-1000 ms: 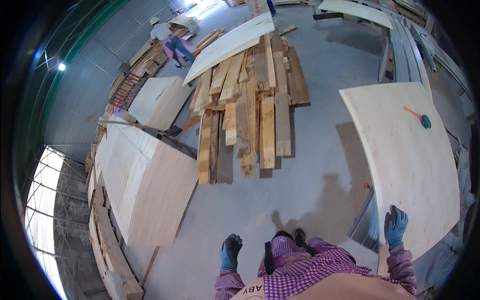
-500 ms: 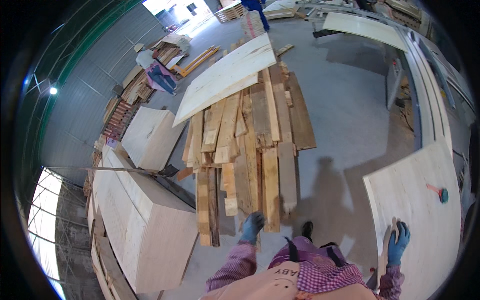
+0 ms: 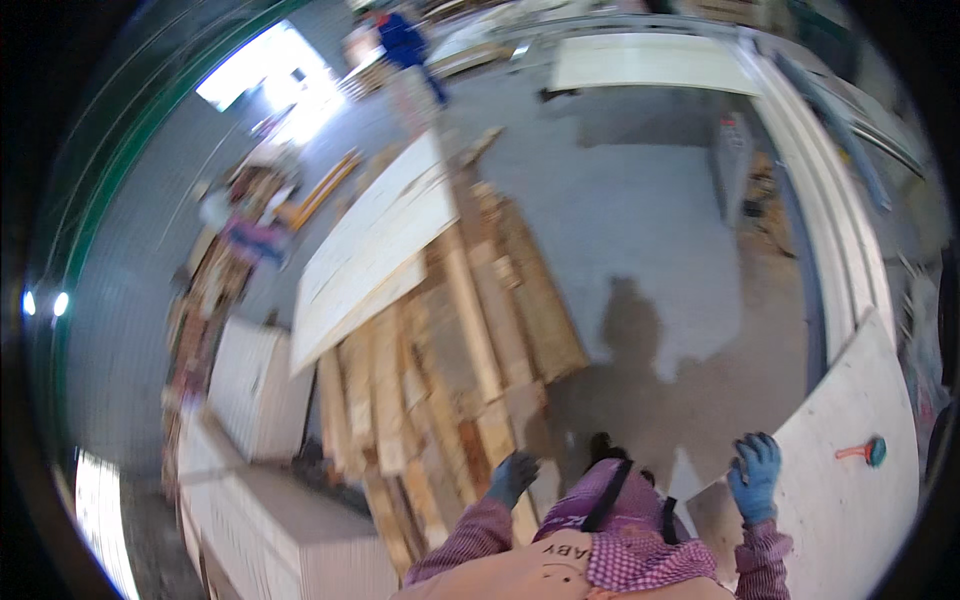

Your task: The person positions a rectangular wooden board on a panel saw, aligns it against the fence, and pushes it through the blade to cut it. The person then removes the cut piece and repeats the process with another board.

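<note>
The right hand (image 3: 755,475), blue-gloved, has its fingers loosely bent and apart, gripping nothing visible, at the left edge of a pale plywood sheet (image 3: 845,500); contact with that edge cannot be told. The left hand (image 3: 513,478), likewise gloved, has curled fingers above the near part of a pile of timber planks (image 3: 375,385); its grip and contact are unclear. The sheet lies at the person's right, bearing a small green-and-red tool (image 3: 875,452). Good handling here would place the palm flat along the sheet's edge, avoid sliding fingers over raw wood, and keep the feet clear of the plank ends. Beyond, a white board (image 3: 375,250) lies slantwise across the planks, stacked panels (image 3: 345,560) stand lower left, and metal rails (image 3: 815,185) run along the right.
</note>
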Demonstrator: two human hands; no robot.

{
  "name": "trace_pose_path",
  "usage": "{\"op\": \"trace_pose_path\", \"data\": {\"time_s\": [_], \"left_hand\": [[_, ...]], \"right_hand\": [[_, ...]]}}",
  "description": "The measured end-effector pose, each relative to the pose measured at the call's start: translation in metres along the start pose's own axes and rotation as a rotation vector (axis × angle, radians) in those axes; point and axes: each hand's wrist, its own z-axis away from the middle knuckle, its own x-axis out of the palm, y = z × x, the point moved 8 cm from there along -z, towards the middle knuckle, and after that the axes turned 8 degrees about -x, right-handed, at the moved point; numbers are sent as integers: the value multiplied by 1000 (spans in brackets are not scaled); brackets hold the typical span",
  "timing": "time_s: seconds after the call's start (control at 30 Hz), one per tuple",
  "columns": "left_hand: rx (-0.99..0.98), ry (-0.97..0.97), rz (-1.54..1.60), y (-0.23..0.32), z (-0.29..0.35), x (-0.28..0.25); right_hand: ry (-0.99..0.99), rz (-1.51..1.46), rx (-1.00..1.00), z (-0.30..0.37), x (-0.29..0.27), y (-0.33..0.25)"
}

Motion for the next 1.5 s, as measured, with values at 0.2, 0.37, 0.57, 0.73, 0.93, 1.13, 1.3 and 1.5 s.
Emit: {"op": "trace_pose_path", "data": {"time_s": [0.2, 0.37, 0.57, 0.73, 0.93, 1.13, 1.3, 1.5], "left_hand": [[-241, 115, -26, 71, -118, -40], [9, 105, -340, 259, -160, 110], [125, -139, -386, 345, -191, 294], [66, -332, -380, 362, -231, 424], [206, -344, -306, 449, -286, 553], [191, -354, -161, 507, -335, 673], [60, -384, 130, 537, -432, 709], [35, -292, 275, 623, -504, 810]], "right_hand": [[-246, 68, 310, -53, 61, 109], [-295, 50, 505, -68, 83, 146], [-85, -85, 846, -51, 87, 177], [-62, -77, 919, -101, 99, 236], [-13, -83, 810, -285, 115, 375], [439, -1003, 991, -458, 131, 529], [534, -1568, 998, -616, 163, 556], [630, -1769, 1209, -755, 205, 617]]}}
